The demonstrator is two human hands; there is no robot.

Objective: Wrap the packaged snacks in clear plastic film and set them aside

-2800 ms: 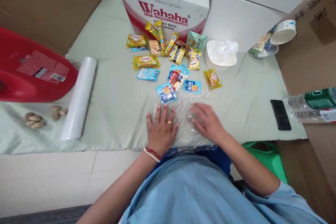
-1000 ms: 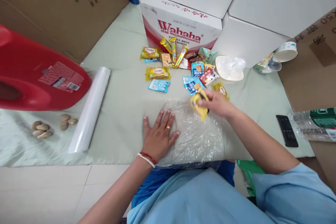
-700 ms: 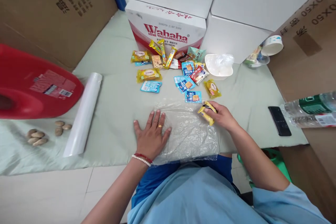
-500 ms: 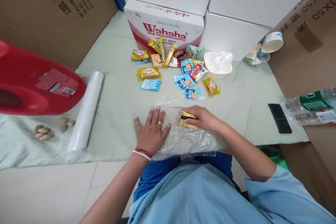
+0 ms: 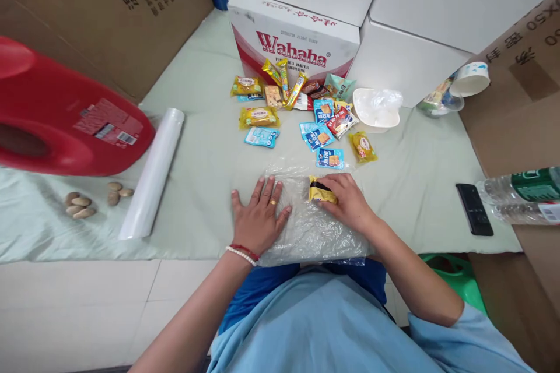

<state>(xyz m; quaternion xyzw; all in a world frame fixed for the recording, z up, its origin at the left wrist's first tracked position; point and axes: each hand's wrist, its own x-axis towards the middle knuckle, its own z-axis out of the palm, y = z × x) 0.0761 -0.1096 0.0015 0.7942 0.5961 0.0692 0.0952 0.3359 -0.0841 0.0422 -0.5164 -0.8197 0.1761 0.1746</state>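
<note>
A clear plastic bag (image 5: 306, 239) lies flat on the cloth-covered table in front of me. My left hand (image 5: 258, 218) rests palm down with spread fingers on its left edge. In my right hand (image 5: 347, 201) is a small yellow snack packet with a dark band (image 5: 320, 189), gripped at its right end by the fingers and held at the bag's surface. I cannot tell whether the packet touches the plastic. Beyond the bag lie blue snack packets (image 5: 330, 158), yellow-wrapped cakes (image 5: 260, 118), a red and white packet (image 5: 342, 122) and thin yellow sticks (image 5: 296, 91).
A white bowl (image 5: 376, 122) with crumpled plastic stands behind the snacks, before a Wahaba-type carton marked Wahaha (image 5: 293, 41). Left are a plastic roll (image 5: 153, 175), a red jug (image 5: 79, 122) and several stones (image 5: 80, 205). Right are a phone (image 5: 475, 210) and bottles (image 5: 525, 186).
The packet in my right hand has turned and shifted slightly toward the far side of the bag. My left hand stays flat. The whole view has swung a little.
</note>
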